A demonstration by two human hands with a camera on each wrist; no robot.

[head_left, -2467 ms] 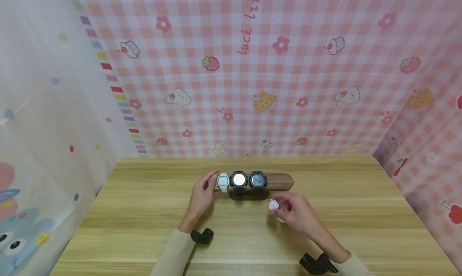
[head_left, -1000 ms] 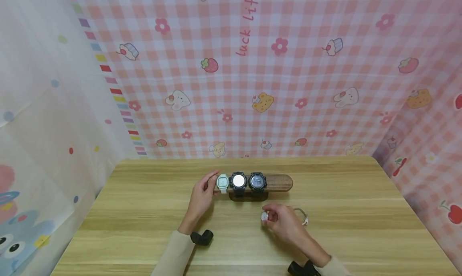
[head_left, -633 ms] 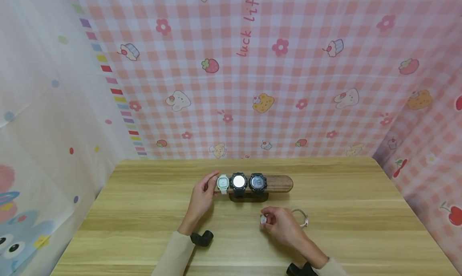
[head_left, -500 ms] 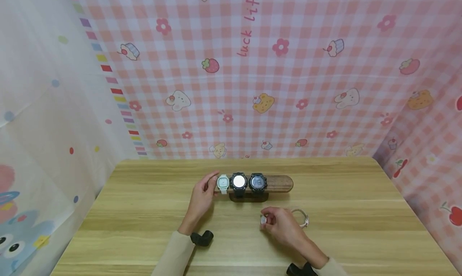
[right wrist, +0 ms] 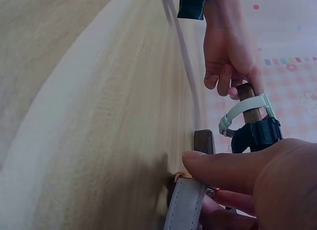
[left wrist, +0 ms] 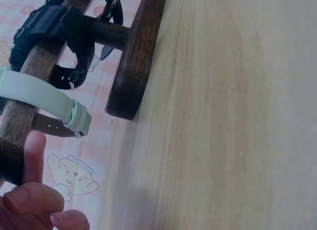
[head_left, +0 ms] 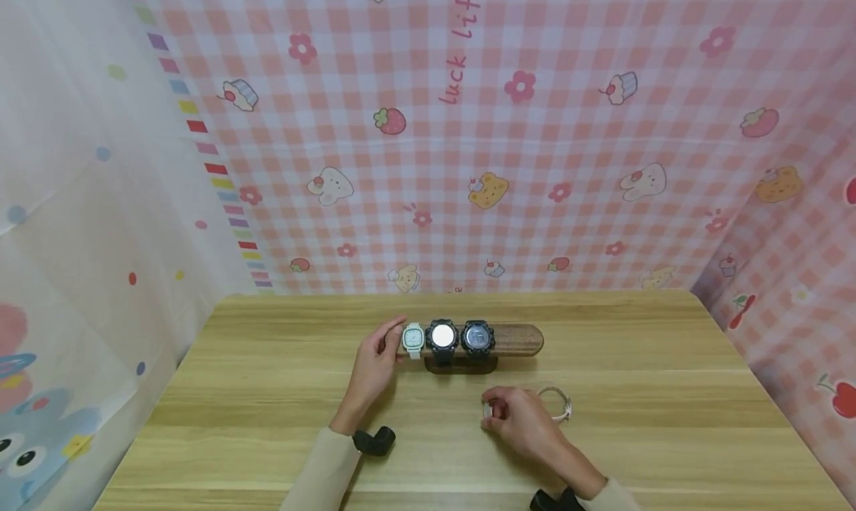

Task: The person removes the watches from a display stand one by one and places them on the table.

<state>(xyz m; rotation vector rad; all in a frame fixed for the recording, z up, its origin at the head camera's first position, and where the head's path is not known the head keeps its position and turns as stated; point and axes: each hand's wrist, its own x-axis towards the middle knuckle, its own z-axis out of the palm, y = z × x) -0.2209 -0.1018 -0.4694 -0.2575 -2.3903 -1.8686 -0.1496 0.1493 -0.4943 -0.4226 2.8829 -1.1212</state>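
Observation:
At the left end of a wooden watch stand, my left hand grips the bar; in the left wrist view, fingers lie against that end. A mint-white square watch and two black watches, one with a glaring face and one with a dark face, sit around the bar. In front of the stand, my right hand pinches a small watch low over the table. Its white stitched strap and gold-coloured case edge show in the right wrist view; the face is turned away.
Just right of my right hand, a pale strap loop with a buckle lies on the wooden table; its other parts are hidden or hard to tell. Black wrist cameras are worn on both wrists. A checked cloth hangs behind the table.
My right hand has moved left and closer to me with the small watch, uncovering the strap loop. The watch has turned from face-up to nearly edge-on. My left hand has stayed at the stand.

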